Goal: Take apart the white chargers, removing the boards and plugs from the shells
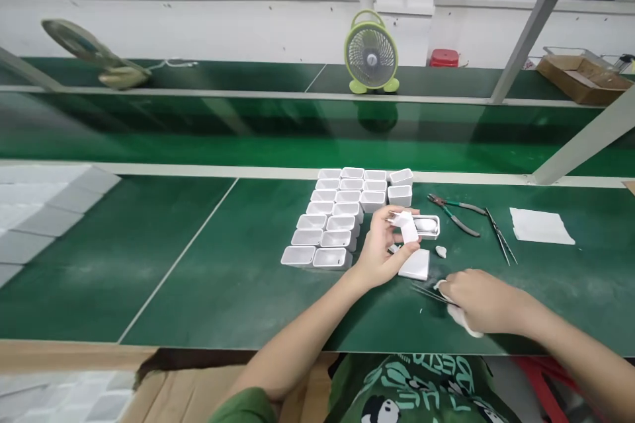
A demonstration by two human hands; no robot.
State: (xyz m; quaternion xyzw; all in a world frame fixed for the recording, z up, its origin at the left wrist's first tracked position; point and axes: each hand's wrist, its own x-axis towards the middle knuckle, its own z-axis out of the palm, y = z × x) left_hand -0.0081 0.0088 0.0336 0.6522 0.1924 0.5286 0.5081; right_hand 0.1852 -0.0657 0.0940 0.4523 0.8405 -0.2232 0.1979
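Observation:
My left hand (381, 251) is closed round a small white piece (409, 227), pinched between thumb and fingers. Right beside it is a white oblong case (430, 227) with a rounded white part inside; whether the hand also holds this case is hard to tell. Below the fingertips lies a flat white square block (415, 266). My right hand (481, 297) is closed on metal tweezers (430, 292) that point left, just above the green table. A crumpled white cloth (462, 321) shows under that hand. Between the hands sits a small white lump (441, 252).
Rows of open white boxes (297, 256) stand left of my left hand. Green-handled pliers (459, 211), a second pair of tweezers (501, 238) and a white sheet (540, 226) lie to the right. A green fan (372, 56) stands on the back shelf, near a metal post (585, 139).

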